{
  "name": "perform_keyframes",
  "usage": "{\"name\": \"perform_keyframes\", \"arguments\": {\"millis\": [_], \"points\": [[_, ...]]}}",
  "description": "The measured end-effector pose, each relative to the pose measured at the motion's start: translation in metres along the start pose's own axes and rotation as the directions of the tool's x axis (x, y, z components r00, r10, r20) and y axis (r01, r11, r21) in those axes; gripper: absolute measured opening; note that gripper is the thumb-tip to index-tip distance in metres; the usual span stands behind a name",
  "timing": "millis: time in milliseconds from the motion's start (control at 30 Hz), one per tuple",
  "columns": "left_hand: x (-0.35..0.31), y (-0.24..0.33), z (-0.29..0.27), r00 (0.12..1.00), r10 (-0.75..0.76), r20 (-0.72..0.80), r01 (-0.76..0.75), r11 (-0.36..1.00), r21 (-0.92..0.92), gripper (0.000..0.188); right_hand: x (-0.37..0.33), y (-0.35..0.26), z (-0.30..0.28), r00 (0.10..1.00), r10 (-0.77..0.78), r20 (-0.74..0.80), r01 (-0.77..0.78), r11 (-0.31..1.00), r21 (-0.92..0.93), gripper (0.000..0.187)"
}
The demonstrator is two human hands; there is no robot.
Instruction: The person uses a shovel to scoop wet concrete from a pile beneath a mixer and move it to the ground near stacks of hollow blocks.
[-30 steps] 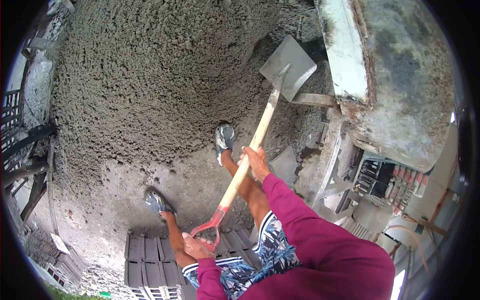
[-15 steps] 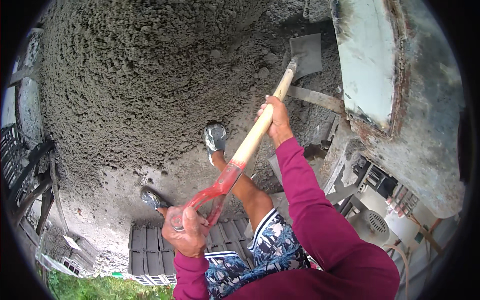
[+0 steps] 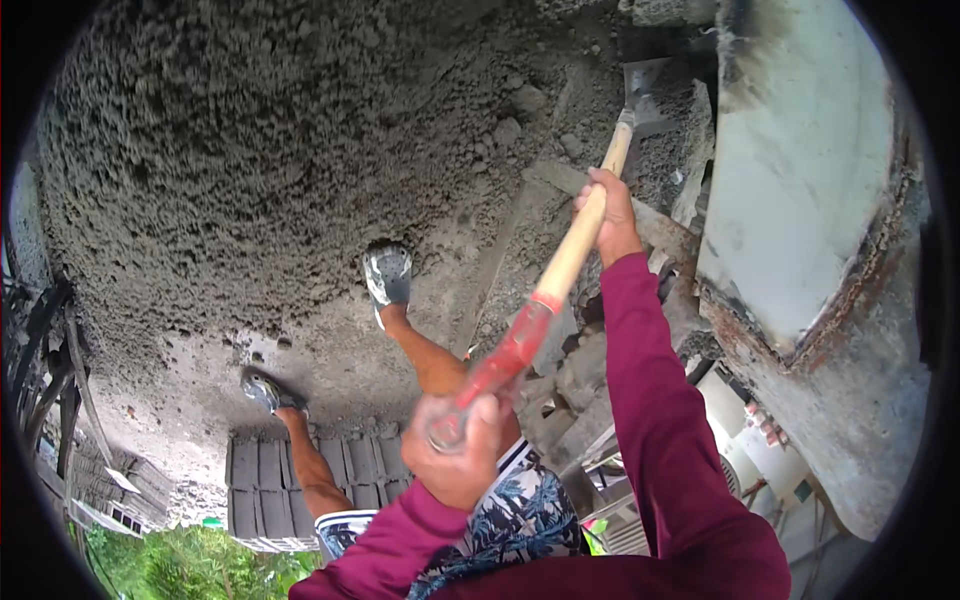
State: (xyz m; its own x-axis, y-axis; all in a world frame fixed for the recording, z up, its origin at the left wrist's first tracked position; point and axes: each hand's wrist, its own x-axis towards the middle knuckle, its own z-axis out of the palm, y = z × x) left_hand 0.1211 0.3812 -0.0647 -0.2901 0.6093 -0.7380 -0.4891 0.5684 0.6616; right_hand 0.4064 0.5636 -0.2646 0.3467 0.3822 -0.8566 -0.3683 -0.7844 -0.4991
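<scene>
The left hand (image 3: pixel 455 455), nearest the camera, is closed around the end of the red grip (image 3: pixel 518 345) of a shovel (image 3: pixel 565 270); blur softens its outline. The grip is red with paler patches and has a round fitting at its near end. Beyond it, a straight, pale wooden shaft (image 3: pixel 579 235) continues. The right hand (image 3: pixel 615 215) grasps this shaft toward its far end. A short grey socket (image 3: pixel 627 117) joins the shaft to a flat grey blade (image 3: pixel 650 85), partly in shade.

The shovel is located in front of the person (image 3: pixel 650 420). Its long axis runs obliquely: grip end toward the person, blade end pointing forward and to the right. The blade lies between a mound of grey granular material (image 3: pixel 250 150), at left, and a pale panel (image 3: pixel 800 160) with rusted edges, at right. Blade-to-ground contact cannot be determined.
</scene>
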Motion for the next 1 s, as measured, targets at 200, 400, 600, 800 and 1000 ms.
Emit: {"name": "perform_keyframes", "arguments": {"millis": [200,400,600,800,1000], "points": [[0.063,-0.079,-0.081,0.989,-0.131,-0.067,0.118,0.979,-0.164,0.036,0.009,0.063,0.033,0.982,-0.157,-0.104,0.154,0.987,-0.035,0.029],[0.014,-0.071,-0.206,0.969,-0.19,-0.16,0.131,0.939,-0.319,0.039,-0.11,0.145,0.091,0.986,-0.16,-0.054,0.155,0.983,-0.101,0.029],[-0.098,-0.042,-0.353,0.981,-0.107,-0.161,0.032,0.91,-0.413,0.044,-0.273,0.23,0.136,0.997,-0.052,0.063,0.059,0.992,-0.11,0.027],[-0.24,-0.029,-0.466,0.848,-0.528,0.046,0.402,0.585,-0.704,0.052,-0.411,0.349,0.11,0.956,-0.275,0.103,0.288,0.811,-0.509,0.045],[-0.333,-0.035,-0.506,0.649,-0.627,0.43,0.744,0.407,-0.529,0.062,-0.581,0.375,0.082,0.885,-0.068,0.461,0.101,0.994,-0.046,0.036]]}}
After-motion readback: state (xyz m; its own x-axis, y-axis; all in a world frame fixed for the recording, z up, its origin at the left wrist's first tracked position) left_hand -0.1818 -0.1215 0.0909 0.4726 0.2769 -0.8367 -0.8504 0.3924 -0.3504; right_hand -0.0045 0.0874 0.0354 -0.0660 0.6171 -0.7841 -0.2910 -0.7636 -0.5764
